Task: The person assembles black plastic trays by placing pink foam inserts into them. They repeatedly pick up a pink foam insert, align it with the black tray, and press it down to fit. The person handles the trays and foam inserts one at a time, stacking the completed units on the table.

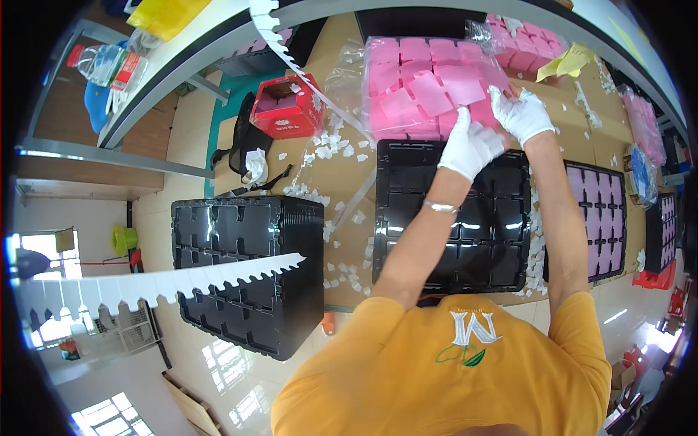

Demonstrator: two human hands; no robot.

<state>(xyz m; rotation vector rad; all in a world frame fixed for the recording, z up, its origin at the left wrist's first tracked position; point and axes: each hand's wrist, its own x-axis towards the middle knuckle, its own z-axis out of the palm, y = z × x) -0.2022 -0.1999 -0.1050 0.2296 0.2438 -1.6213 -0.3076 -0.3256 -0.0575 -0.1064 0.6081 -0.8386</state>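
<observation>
My left hand (469, 147), in a white glove, hangs over the far edge of a black compartment tray (452, 251). Its thumb stands apart from the fingers, which point right; it looks open with nothing in it. My right hand (523, 116), also gloved in white, is at the right side of a pile of pink sheets (436, 91) behind the tray. Its thumb and fingers are spread, and I see nothing held, though some fingertips are partly hidden. The pink sheets lie in rows in clear plastic, a few loose ones on top. Dark, bare cells show in the tray.
A tall stack of black trays (247, 269) stands left. Beyond it are a red box (288, 106) and white scraps (331, 145) on the brown tabletop (349, 254). A pink-filled tray (598, 218) lies right. A notched white strip (174, 285) crosses the left foreground; a metal frame (156, 163) spans above.
</observation>
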